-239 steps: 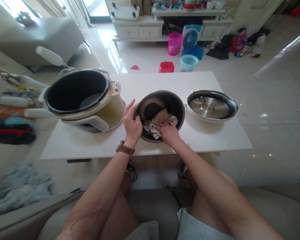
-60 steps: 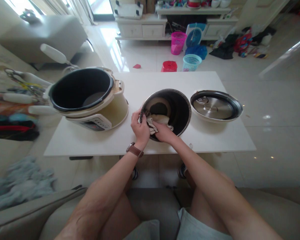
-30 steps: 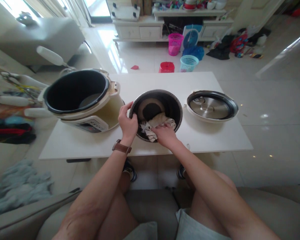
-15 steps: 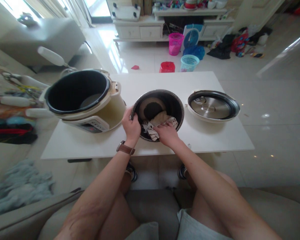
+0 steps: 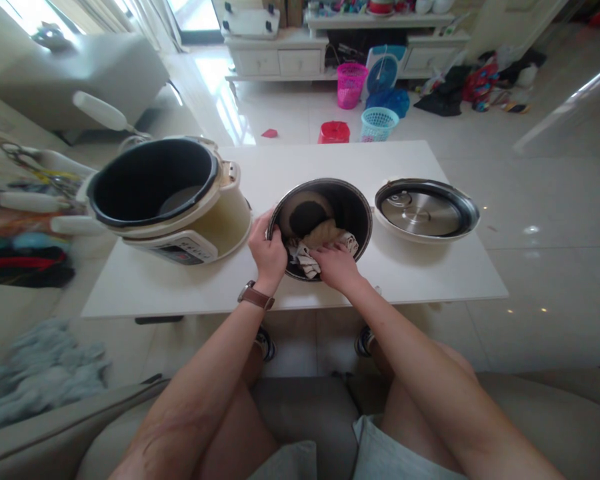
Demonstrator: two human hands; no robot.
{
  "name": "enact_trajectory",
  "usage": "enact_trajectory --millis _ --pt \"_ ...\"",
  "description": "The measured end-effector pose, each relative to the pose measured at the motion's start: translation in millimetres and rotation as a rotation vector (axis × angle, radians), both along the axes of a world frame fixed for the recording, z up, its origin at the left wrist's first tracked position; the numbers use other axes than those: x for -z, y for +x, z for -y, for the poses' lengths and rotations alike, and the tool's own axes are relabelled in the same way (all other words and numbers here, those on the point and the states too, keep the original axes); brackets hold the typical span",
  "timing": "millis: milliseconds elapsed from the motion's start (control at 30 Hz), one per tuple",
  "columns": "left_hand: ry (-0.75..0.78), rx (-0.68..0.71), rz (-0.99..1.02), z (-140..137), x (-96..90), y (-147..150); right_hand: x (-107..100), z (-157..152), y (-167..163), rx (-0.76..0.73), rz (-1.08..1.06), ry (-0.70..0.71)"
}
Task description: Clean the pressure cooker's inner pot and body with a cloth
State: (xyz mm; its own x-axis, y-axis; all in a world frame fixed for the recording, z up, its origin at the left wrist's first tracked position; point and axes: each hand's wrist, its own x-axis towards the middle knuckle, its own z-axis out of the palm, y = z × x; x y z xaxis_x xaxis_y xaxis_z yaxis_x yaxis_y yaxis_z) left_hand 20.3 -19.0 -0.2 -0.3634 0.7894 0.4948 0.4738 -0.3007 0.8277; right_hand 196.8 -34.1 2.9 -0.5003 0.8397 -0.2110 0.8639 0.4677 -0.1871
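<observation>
A dark inner pot (image 5: 353,200) is tipped toward me over the white table, its mouth facing me. My left hand (image 5: 269,252) grips the left rim, thumb inside and fingers behind the wall. Inside the pot my right hand (image 5: 337,265) is closed on a crumpled beige and striped cloth (image 5: 325,235), pressing it against the lower wall; some fingertips are hidden in its folds. To the left stands the white pressure cooker body (image 5: 220,223), open at the top with a dark hollow inside. The cooker lid (image 5: 425,217) lies upside down on the right, metal side up.
The white table (image 5: 300,300) carries all the cooker parts. Beyond it on the floor are a red stool (image 5: 334,133), a light blue basket (image 5: 379,124) and a pink basket (image 5: 351,87). At the left are white-handled items (image 5: 100,111).
The inner pot has shifted slightly to the right, with my left hand moving along on its rim. My right hand and the cloth have moved a little to the right as well.
</observation>
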Motion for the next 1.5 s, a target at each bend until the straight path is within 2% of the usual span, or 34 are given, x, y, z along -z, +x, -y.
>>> enact_trajectory --millis 867,1133,1500 --pt "0.034 -0.017 -0.027 12.9 3.0 12.3 7.7 3.4 9.4 0.013 -0.029 -0.003" --pt "0.046 0.035 -0.011 19.8 2.3 17.6 14.9 2.8 10.8 0.045 -0.010 -0.013" --pt "0.004 0.033 -0.051 7.7 0.3 13.8 9.9 -3.6 13.2 0.004 -0.022 -0.024"
